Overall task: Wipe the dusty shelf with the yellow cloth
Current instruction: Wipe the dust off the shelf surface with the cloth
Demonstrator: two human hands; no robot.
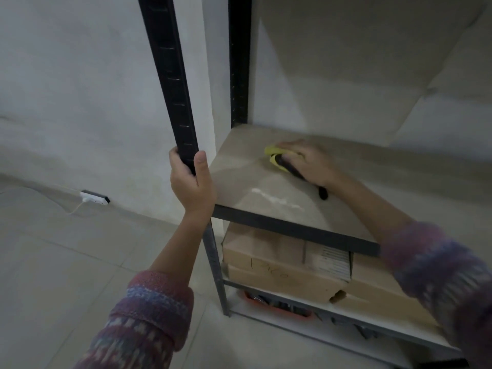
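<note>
The dusty beige shelf board (266,182) sits in a black metal rack, with a pale streak of dust near its front edge. My right hand (308,162) lies flat on the board toward the back left and presses the yellow cloth (274,155) against it. Only the cloth's left part shows beyond my fingers. A dark handle-like object (306,179) runs under the same hand toward the front. My left hand (191,182) is wrapped around the rack's black front upright (170,75) at shelf height.
Cardboard boxes (279,272) fill the shelf below, and an orange-edged crate (277,307) sits lower still. A white power strip (93,198) with a cable lies on the tiled floor by the wall at left. The wall stands close behind the rack.
</note>
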